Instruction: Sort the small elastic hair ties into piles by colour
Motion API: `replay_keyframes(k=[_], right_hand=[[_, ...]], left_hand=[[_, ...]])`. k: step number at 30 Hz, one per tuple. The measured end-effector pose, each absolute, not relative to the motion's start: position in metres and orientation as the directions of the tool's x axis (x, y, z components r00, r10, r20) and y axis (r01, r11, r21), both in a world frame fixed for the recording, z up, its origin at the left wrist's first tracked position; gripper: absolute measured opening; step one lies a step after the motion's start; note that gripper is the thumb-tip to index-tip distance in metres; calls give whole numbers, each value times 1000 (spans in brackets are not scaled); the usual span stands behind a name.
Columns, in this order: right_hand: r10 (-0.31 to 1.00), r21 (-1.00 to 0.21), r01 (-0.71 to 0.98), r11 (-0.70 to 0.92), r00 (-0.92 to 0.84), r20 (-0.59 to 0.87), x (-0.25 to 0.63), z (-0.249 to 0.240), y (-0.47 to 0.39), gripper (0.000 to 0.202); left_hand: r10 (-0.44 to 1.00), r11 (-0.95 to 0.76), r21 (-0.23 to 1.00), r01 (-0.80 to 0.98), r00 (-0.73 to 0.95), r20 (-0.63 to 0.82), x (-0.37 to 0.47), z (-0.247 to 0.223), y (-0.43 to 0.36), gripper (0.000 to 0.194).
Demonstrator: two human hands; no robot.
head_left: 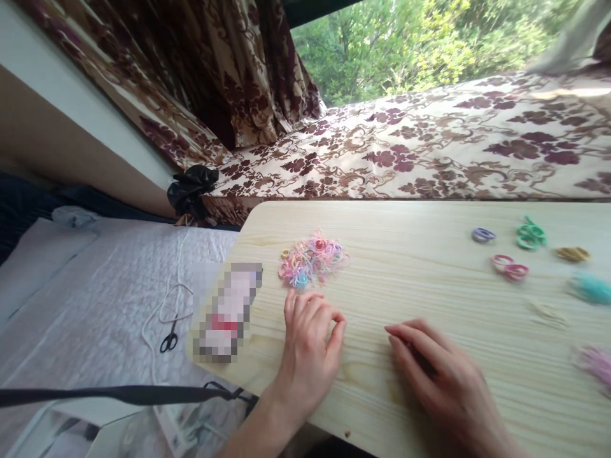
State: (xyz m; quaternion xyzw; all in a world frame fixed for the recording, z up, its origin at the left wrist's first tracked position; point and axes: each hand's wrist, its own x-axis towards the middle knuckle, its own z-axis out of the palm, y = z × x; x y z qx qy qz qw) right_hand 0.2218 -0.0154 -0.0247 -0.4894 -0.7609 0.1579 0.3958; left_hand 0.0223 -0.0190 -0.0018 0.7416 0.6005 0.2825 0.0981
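A tangled pile of small coloured hair ties point(312, 257), mostly pink with some yellow, blue and red, lies on the pale wooden table. Just below it is my left hand point(308, 337), back up, fingers curled and thumb tip against the index finger. Whatever it may pinch is hidden. My right hand point(439, 375) rests at the table's front, its fingers stretched out and the thumb slightly apart from them, with nothing visible between. To the right lie sorted groups: purple ties point(484, 235), green ties point(531, 234), pink ties point(510, 268) and mustard ties point(573, 254).
Turquoise ties point(592, 287), cream ties point(548, 313) and lilac ties point(596, 364) lie farther right. A blurred-out package point(231, 312) sits at the table's left edge. Scissors point(169, 340) and a white cable point(155, 312) are on the bed. A floral-covered sill point(405, 149) runs behind.
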Motion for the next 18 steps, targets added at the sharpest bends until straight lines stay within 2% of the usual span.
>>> replay_keyframes(k=[7,18], right_hand=[[905,-698,584,414,-183,383,222,-24,-21,16],[861,-668,557,493,-203,466,221,-24,-24,10]], left_hand=[[919,-367,464,806,237,315,44,3,-22,17],[912,-382,485,787,236,335,50,2,-26,15]])
